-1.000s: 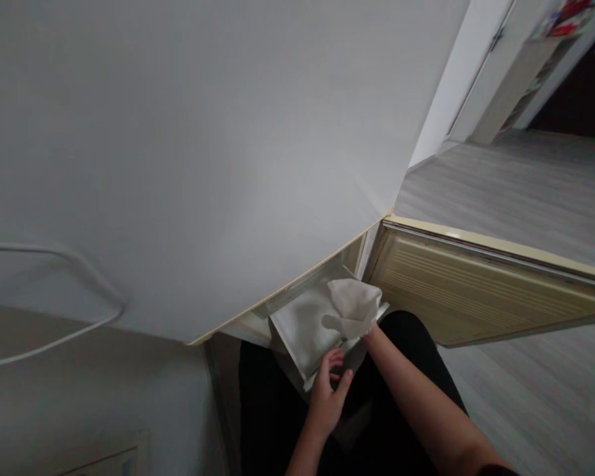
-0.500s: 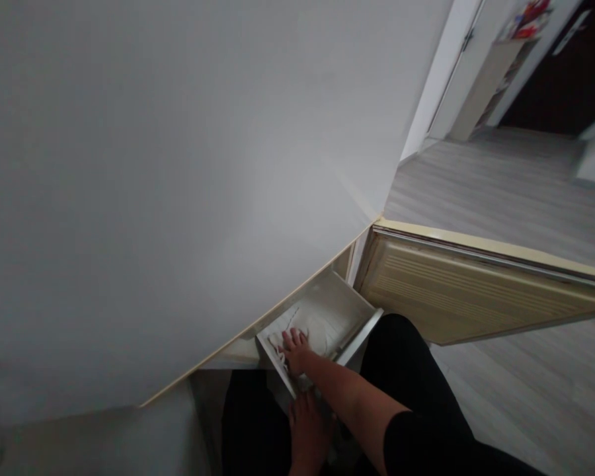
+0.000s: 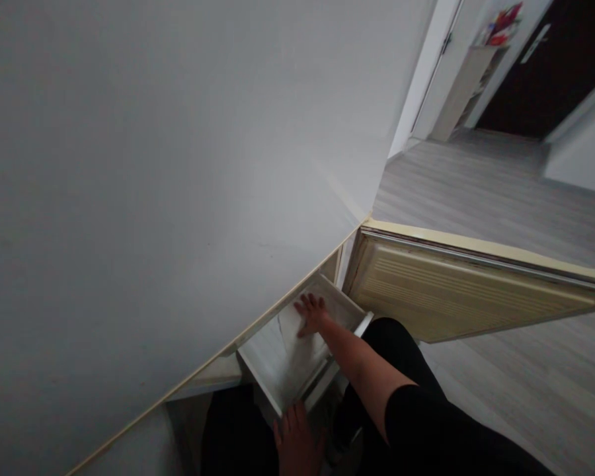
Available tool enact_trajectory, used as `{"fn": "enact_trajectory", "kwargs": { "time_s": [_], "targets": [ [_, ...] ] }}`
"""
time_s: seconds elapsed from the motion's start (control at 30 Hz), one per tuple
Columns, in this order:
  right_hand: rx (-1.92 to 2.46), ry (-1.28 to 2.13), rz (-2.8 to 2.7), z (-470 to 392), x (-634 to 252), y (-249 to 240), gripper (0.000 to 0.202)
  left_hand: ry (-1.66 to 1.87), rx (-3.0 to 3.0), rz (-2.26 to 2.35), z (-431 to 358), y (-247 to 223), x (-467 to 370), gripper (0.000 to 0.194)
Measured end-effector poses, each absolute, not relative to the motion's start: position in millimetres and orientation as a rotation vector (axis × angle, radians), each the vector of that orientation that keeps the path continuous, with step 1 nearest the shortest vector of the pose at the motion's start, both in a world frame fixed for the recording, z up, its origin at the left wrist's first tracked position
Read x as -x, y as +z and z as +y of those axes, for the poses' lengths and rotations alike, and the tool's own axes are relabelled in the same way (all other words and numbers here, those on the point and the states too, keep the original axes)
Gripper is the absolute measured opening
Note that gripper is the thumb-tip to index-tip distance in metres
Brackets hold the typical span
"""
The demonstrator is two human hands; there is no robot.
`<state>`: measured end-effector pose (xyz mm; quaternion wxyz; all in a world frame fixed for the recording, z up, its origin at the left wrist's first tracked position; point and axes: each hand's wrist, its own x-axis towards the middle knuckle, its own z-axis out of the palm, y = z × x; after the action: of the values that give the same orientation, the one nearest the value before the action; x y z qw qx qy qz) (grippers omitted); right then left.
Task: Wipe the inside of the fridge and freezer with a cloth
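Note:
A pale drawer (image 3: 268,362) is pulled out between the person's knees. Inside it, my right hand (image 3: 313,315) lies with spread fingers on a whitish flat piece (image 3: 291,330), towards the drawer's far right part. My left hand (image 3: 297,433) rests at the drawer's near left corner, its fingertips on the front edge and its fingers slightly apart. Nothing shows in its grasp.
A large grey-white surface (image 3: 188,185) rises over the drawer, with a thin yellowish edge. To the right, a cream ribbed door (image 3: 466,281) stands swung out. Grey wood floor (image 3: 496,185), a shelf unit (image 3: 463,86) and a dark door (image 3: 550,73) lie beyond.
My right hand has moved right and away within the drawer, off the cord-like white item at the left, which no longer shows. My left hand stays by the front corner. The view has shifted slightly.

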<state>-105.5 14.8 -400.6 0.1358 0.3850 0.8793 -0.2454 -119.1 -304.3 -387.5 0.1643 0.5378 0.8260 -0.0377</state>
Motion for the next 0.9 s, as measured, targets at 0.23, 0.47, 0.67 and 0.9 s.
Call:
{"fn": "enact_trajectory", "kwargs": {
  "time_s": [0.23,0.47,0.67,0.9],
  "targets": [
    [-1.56,-0.69,2.366,23,123,-405,0.096,-0.159,-1.711,2.404,-309,-400,118,0.055],
    [-0.921,-0.79,2.6,-96,208,-443,0.084,-0.242,-1.624,2.363,-297,-377,114,0.059],
    [-0.583,-0.753,2.711,-76,188,-442,0.083,-0.206,-1.556,2.365,-295,-372,113,0.06],
    [-1.254,-0.701,2.406,42,100,-408,0.115,-0.256,-1.523,2.402,-299,-386,112,0.062]
  ]
}}
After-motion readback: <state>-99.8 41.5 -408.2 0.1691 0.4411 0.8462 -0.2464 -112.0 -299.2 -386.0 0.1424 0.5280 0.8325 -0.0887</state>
